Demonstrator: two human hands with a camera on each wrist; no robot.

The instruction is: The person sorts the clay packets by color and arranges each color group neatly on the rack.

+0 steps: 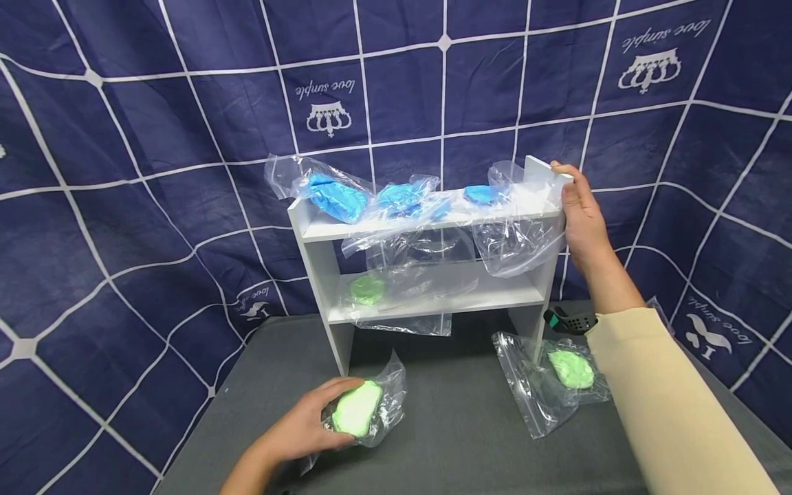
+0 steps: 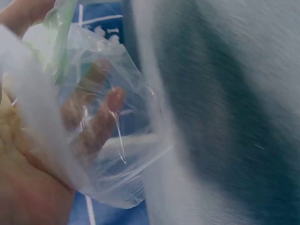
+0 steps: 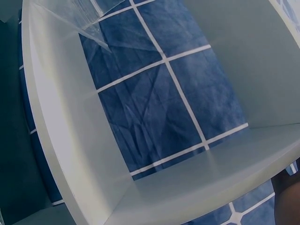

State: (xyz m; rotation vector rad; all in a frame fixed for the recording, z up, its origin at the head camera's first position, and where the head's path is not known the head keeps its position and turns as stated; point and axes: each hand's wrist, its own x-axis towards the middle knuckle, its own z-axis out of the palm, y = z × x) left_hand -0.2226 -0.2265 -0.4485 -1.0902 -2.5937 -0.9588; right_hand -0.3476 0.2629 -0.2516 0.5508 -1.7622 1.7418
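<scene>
Low in the head view, my left hand [image 1: 306, 421] grips a clear plastic bag with a light green lump of what looks like modelling clay [image 1: 357, 409], thumb and fingers at its sides. Crinkled bag film [image 2: 108, 150] covers part of that hand in the left wrist view. My right hand [image 1: 583, 216] holds the top of the right side panel of a small white two-tier shelf [image 1: 405, 302]. Bagged blue lumps lie on the top tier: one at the left [image 1: 337, 198], one in the middle [image 1: 399, 197], one further right [image 1: 481, 194].
A bagged green lump [image 1: 368, 289] lies on the lower tier at the left. Another green lump [image 1: 570, 369] in a zip bag lies on the grey tabletop [image 1: 458, 426], right of the shelf. A black strap [image 1: 572, 323] lies behind it. Blue checked cloth [image 1: 204, 137] hangs behind.
</scene>
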